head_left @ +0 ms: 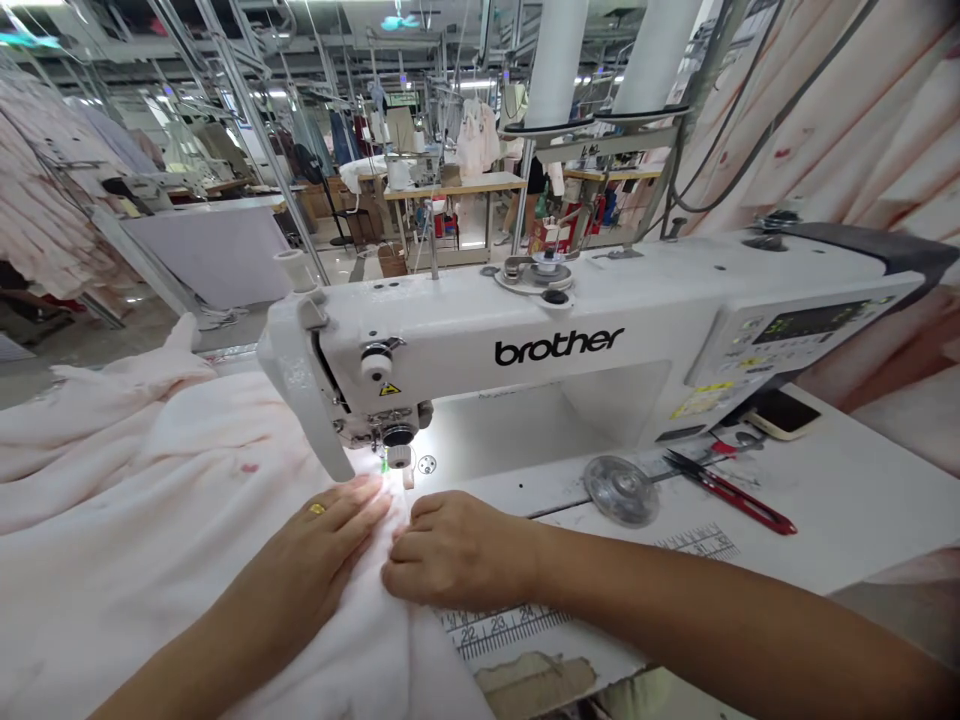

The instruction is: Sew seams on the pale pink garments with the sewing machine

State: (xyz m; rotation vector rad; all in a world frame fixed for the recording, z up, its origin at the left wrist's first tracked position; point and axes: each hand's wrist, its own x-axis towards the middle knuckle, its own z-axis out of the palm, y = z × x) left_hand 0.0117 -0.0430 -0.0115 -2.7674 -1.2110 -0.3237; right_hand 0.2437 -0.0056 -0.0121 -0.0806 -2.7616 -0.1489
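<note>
A white Brother sewing machine (555, 345) stands on the table, its lit needle area (397, 455) just above my hands. Pale pink fabric (135, 500) spreads over the left of the table and runs under the presser foot. My left hand (330, 540), with a gold ring, lies flat on the fabric with fingers stretched toward the needle. My right hand (450, 550) rests beside it with fingers curled, pinching the fabric edge just before the foot.
Red-handled thread snips (731, 490) and a round metal disc (621, 488) lie on the table (825, 500) to the right. A phone (780, 412) rests by the control panel. A printed ruler (510, 625) runs along the front edge. Pink cloth hangs at right; other workstations stand behind.
</note>
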